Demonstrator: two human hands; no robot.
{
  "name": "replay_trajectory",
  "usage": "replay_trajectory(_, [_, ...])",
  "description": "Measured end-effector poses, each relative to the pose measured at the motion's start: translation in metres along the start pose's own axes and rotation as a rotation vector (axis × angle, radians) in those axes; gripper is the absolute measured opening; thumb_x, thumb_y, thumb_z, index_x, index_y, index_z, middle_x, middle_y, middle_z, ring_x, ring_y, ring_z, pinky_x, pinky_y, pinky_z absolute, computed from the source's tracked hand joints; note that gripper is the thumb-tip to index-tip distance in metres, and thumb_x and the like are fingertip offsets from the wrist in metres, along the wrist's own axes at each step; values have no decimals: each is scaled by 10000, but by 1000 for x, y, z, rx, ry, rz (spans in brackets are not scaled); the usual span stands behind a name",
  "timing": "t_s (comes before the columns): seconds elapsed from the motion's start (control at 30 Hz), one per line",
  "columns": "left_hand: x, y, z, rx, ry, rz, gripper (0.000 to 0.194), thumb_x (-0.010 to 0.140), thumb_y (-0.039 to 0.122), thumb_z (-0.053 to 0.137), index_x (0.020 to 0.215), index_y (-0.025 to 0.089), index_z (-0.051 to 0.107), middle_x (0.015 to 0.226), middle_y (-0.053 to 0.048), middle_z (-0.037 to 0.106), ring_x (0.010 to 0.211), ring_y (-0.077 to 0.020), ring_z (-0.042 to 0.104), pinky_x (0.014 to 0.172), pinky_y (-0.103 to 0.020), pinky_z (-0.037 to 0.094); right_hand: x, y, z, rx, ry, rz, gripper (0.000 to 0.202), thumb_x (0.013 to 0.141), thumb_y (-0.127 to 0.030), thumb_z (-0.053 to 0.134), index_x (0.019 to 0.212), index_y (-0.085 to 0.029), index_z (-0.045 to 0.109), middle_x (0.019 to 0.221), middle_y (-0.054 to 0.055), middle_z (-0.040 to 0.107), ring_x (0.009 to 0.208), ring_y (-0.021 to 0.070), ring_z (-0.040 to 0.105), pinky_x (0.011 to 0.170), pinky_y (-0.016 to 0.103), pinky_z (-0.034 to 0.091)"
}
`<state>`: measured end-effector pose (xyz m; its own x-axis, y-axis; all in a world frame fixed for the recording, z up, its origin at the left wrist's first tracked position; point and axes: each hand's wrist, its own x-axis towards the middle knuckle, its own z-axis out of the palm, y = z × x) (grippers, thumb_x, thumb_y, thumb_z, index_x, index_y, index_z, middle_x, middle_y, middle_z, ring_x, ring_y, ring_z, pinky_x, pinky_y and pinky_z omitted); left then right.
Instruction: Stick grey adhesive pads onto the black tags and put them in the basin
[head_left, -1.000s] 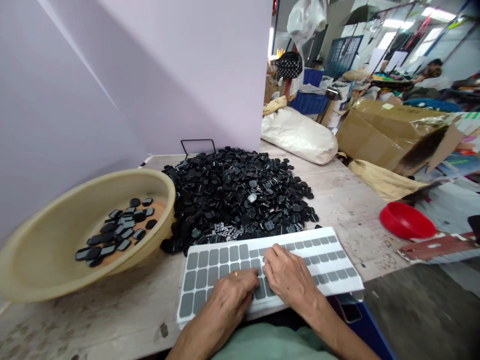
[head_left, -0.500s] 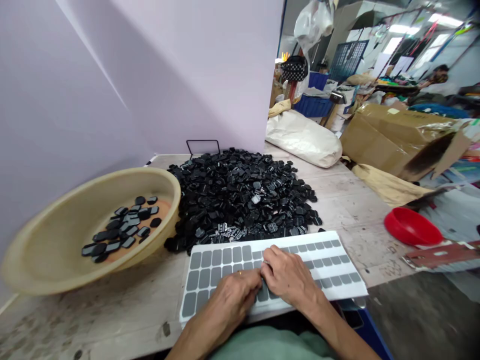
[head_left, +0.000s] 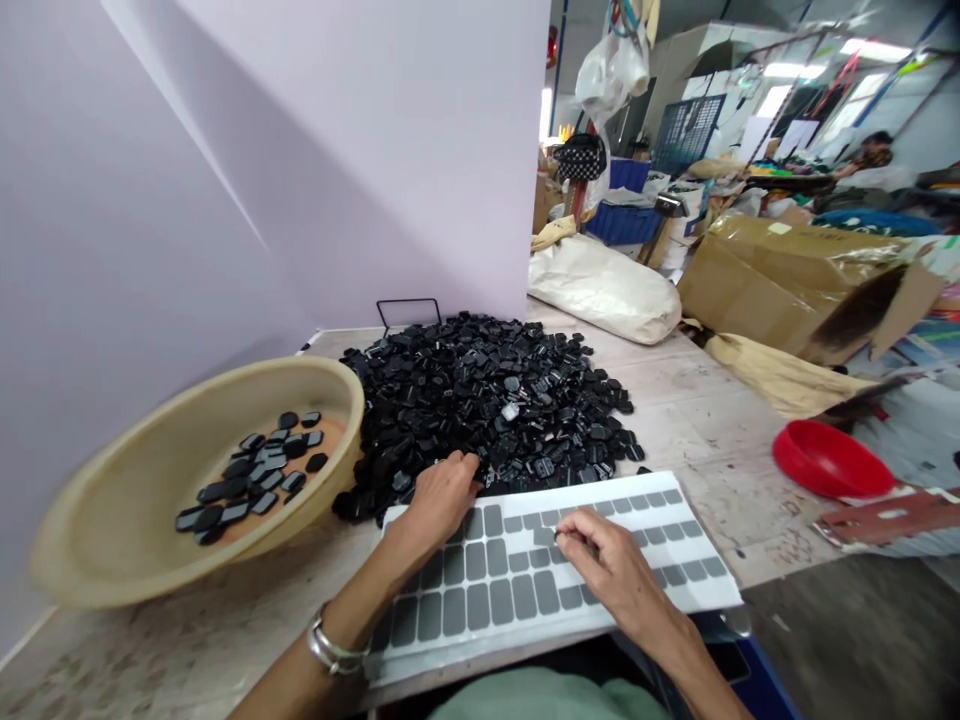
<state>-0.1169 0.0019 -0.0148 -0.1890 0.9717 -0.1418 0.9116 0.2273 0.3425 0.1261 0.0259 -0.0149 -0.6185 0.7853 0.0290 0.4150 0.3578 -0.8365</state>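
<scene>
My left hand [head_left: 444,495] reaches over the white sheet [head_left: 646,513] to the near edge of the big pile of black pieces [head_left: 487,400], in the middle of the frame. Its fingers are bent and close together, and their tips touch the pile; I cannot tell if they hold a piece. My right hand [head_left: 611,565] is over the sheet, a bit right of the middle and low down. Its thumb and finger pinch a small dark bit [head_left: 557,538], too small to make out well. The sheet lies on the table [head_left: 697,410], low in the frame, with rows of grey patches [head_left: 500,600] on it. At the left is a big yellowish tub [head_left: 150,430] with some black and grey pieces [head_left: 266,468] inside. A red bowl [head_left: 810,455] is at the right. A white sack [head_left: 600,290] lies behind, near a brown box [head_left: 780,275] in the upper right.
</scene>
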Motion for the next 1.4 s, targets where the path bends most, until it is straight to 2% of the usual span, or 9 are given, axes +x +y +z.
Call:
replay_trajectory(0.27, [-8,3,-9,-198,95,-26,138,854,320,482,785,201,471,689,-1,556,715,-183,566,622,-258,357,0,4,1,149,11,55,189,866,-308,483,951,-217,625,842,12,604,770,161,551,697,282,439])
replay_trajectory(0.33, [-18,14,-6,-507,79,-63,237,871,396,444,739,202,409,613,29,507,550,-125,493,519,-223,319,-1,0,3,274,-17,97,243,849,-328,511,1026,-216,634,838,19,593,744,156,545,660,272,446])
replay_trajectory(0.47, [-44,43,14,-1487,-129,-196,290,784,419,607,857,183,456,653,22,576,385,-29,329,401,-168,179,-7,-10,7,605,-121,183,339,801,-342,552,1107,-223,638,828,14,549,579,95,477,491,210,396])
replay_trajectory(0.57, [-59,58,27,-1732,-254,-266,396,739,393,692,1014,158,532,690,0,594,397,-26,383,376,-147,226,-14,-14,9,740,-214,230,400,740,-318,582,1123,-223,650,806,1,520,510,62,409,428,183,331])
replay_trajectory(0.77, [-65,59,33,-1798,-351,-239,407,725,330,720,1036,106,583,703,-17,575,498,-69,505,417,-164,386,-19,-8,5,660,-345,267,490,740,-229,561,1229,-240,593,745,-29,509,552,78,446,511,201,395])
replay_trajectory(0.97, [-66,57,36,-1649,-393,-199,443,650,168,714,1058,134,542,682,-1,606,483,-77,521,389,-152,373,-20,-2,0,638,-416,239,486,754,-187,545,1235,-247,583,754,-27,528,570,82,460,513,193,397])
replay_trajectory(1.03, [-65,59,38,-1636,-361,-201,403,648,152,688,1018,143,529,719,-16,638,460,-77,531,383,-154,366,-22,-3,-1,551,-326,197,435,791,-206,540,1221,-244,589,782,-14,546,637,106,504,567,218,428])
replay_trajectory(1.2, [-64,65,37,-1690,-329,-193,395,662,148,660,1018,138,490,749,-47,671,444,-80,549,398,-155,365,-24,-1,4,131,133,-2,274,892,-265,471,1130,-213,596,905,35,599,806,167,581,726,288,474])
replay_trajectory(1.4, [-65,69,34,-1707,-347,-206,390,654,126,655,1013,125,503,643,-25,643,449,-89,548,393,-146,347,-19,2,14,-142,202,-288,215,927,-158,390,1060,-197,554,877,46,601,783,160,584,698,292,468])
